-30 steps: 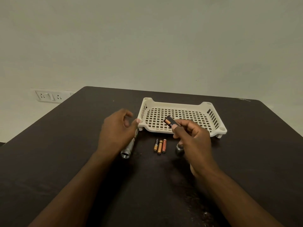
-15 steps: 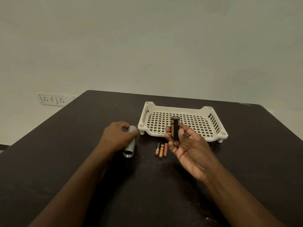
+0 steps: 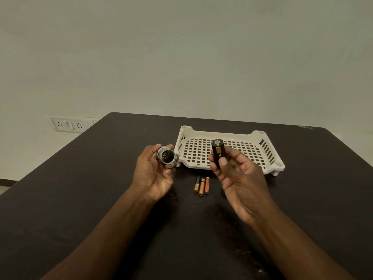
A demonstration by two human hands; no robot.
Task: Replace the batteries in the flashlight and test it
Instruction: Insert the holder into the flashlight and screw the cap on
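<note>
My left hand grips the silver flashlight body, lifted off the table, its open threaded end turned toward me. My right hand pinches a black battery holder upright between thumb and fingers; an orange-and-black battery shows in its side slot. Three loose orange batteries lie side by side on the dark table between my hands. The flashlight's end cap is hidden behind my right hand.
A white slotted plastic tray stands on the dark table just behind my hands. A wall socket plate sits low on the wall at the left. The table's edges run along the left and far sides.
My left hand has picked the flashlight body up off the table and tipped its open end toward me. My right hand keeps the battery holder upright, raised slightly.
</note>
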